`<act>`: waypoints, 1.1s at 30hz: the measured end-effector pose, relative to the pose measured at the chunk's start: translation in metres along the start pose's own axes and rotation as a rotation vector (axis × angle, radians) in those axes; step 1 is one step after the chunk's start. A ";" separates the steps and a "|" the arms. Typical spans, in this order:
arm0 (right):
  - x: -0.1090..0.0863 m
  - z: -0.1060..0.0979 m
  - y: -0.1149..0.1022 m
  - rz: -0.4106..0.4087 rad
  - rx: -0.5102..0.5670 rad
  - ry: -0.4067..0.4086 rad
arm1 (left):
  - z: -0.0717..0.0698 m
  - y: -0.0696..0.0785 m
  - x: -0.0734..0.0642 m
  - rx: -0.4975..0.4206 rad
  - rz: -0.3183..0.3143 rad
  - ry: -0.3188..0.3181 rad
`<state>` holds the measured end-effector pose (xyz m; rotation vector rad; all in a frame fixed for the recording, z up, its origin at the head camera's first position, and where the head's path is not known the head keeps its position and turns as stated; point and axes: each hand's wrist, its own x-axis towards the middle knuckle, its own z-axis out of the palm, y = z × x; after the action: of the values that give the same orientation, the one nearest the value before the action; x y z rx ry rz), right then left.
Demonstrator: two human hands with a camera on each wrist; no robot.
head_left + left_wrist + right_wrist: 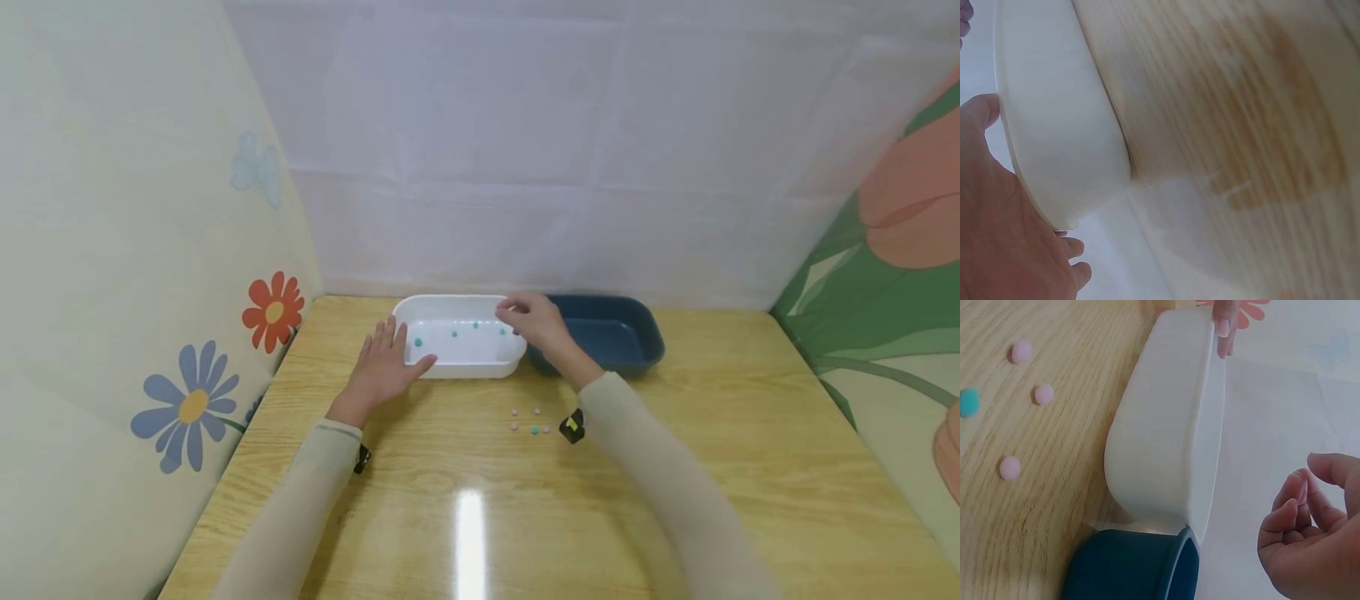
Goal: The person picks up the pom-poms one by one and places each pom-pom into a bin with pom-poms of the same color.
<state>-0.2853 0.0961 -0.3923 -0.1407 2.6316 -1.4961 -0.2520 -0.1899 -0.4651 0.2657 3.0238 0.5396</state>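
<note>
- Left hand (382,367): spread, touching white tray (468,372); pushing could shift it.
- Right hand (538,323): fingers bent, contents unclear, above tray's end.
- Teal beads (454,334): in tray, leftward.
- Blue tray (607,340): below rightward; careless release could misdrop beads.

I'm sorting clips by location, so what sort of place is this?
Probably a small staged work area: a wooden table backed by a plain pale sheet, with flower-printed coverings on both sides. What lies beyond them isn't shown.

Pale sleeves (667,479), black wrist cameras (572,426)
</note>
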 end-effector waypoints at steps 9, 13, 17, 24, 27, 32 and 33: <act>-0.022 -0.008 0.006 -0.039 -0.013 -0.026 | -0.001 0.000 0.000 -0.010 0.002 0.000; -0.032 -0.010 0.013 -0.053 -0.009 -0.025 | -0.002 0.000 0.000 -0.014 0.002 -0.006; -0.040 -0.011 0.021 -0.069 -0.017 -0.021 | -0.002 0.000 0.000 -0.015 0.001 -0.007; -0.058 -0.011 0.032 -0.045 0.028 -0.017 | -0.001 -0.001 -0.001 -0.012 0.009 0.001; -0.066 -0.010 0.038 -0.033 0.046 -0.019 | -0.002 0.000 -0.002 -0.013 0.011 0.004; -0.077 -0.008 0.048 -0.011 0.073 -0.024 | -0.002 0.001 -0.003 -0.009 0.007 0.004; -0.080 -0.007 0.050 -0.010 0.078 -0.024 | -0.002 0.001 -0.003 -0.008 0.008 0.005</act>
<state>-0.2090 0.1384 -0.4272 -0.1644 2.5528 -1.5874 -0.2494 -0.1898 -0.4626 0.2764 3.0257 0.5529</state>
